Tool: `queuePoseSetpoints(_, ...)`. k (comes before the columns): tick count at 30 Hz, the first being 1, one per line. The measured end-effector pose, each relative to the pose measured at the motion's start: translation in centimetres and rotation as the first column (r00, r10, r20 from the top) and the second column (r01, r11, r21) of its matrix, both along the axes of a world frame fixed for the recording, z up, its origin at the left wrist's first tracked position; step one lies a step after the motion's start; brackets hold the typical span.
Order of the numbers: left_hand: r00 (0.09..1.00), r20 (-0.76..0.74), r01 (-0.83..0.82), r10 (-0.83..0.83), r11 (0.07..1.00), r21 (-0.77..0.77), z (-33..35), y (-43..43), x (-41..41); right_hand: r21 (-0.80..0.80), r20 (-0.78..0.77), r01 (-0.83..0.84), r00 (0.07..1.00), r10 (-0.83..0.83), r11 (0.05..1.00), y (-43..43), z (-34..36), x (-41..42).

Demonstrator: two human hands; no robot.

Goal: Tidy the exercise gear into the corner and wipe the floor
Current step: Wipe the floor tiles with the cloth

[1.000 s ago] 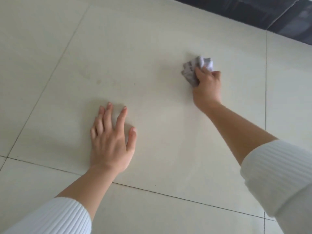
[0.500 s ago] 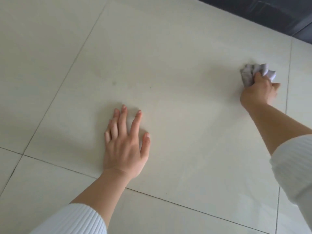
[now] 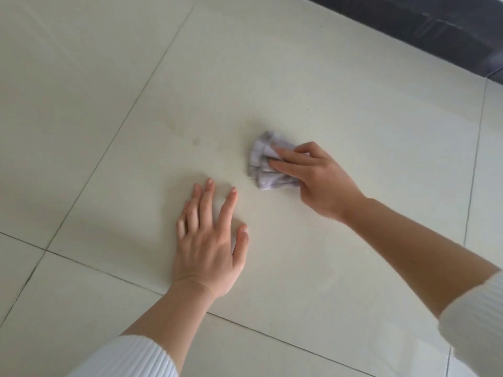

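Observation:
A crumpled grey-white cloth [image 3: 261,164] lies on the pale tiled floor [image 3: 353,131] near the middle of the view. My right hand [image 3: 318,178] holds it against the tile, fingers over its top and thumb under its near edge. My left hand [image 3: 209,240] rests flat on the same tile, fingers spread, a short way in front and to the left of the cloth. A faint smudge [image 3: 196,141] marks the floor left of the cloth. No exercise gear is in view.
A dark skirting or wall base [image 3: 424,31] runs along the top right. Grout lines [image 3: 89,263] cross the floor around the big tile under both hands.
My right hand has swept the cloth from the far right back to the left, close to my left hand. The left hand stays planted on the tile.

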State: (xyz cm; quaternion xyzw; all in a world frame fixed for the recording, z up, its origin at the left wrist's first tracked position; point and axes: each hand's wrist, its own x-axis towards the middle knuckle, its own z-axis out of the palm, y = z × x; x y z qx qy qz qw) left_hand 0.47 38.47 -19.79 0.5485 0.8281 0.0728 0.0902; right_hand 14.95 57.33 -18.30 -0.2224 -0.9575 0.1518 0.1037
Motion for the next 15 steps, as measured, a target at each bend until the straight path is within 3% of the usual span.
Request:
queuePoseSetpoints(1,1.0,-0.002,0.002,-0.002,1.0,-0.001,0.0,0.0,0.0,0.028,0.025,0.051,0.998,-0.051,0.998,2.0,-0.6,1.5)
queuePoseSetpoints(3,1.0,-0.002,0.004,-0.004,1.0,0.005,0.0,0.0,0.0,0.07,0.056,0.351,0.933,-0.355,0.934,6.5,-1.5,4.1)
queuePoseSetpoints(4,1.0,-0.003,0.003,-0.003,1.0,0.011,-0.1,0.0,0.0,0.085,0.063,0.513,0.853,-0.519,0.854,8.6,-1.7,5.1)
queuePoseSetpoints(6,1.0,-0.005,0.004,-0.004,1.0,0.021,-0.1,0.0,0.0,0.083,0.122,0.8,0.584,-0.803,0.594,11.5,-1.2,5.2)
queuePoseSetpoints(7,1.0,-0.003,0.004,-0.004,1.0,0.025,-0.1,0.0,0.0,0.06,0.166,0.876,0.464,-0.87,0.478,12.6,-0.7,4.3)
queuePoseSetpoints(8,1.0,0.0,0.006,-0.006,1.0,0.027,-0.1,0.0,0.0,0.025,0.188,0.908,0.407,-0.894,0.419,13.3,-0.3,2.8)
queuePoseSetpoints(10,1.0,0.003,0.011,-0.011,1.0,0.018,-0.1,0.1,-0.1,-0.085,0.155,0.872,0.489,-0.858,0.482,13.4,0.0,-0.9)
queuePoseSetpoints(15,1.0,0.017,0.02,-0.02,1.0,-0.005,-0.1,-0.1,-0.2,-0.153,0.023,0.505,0.861,-0.507,0.85,4.9,-0.7,-7.0)
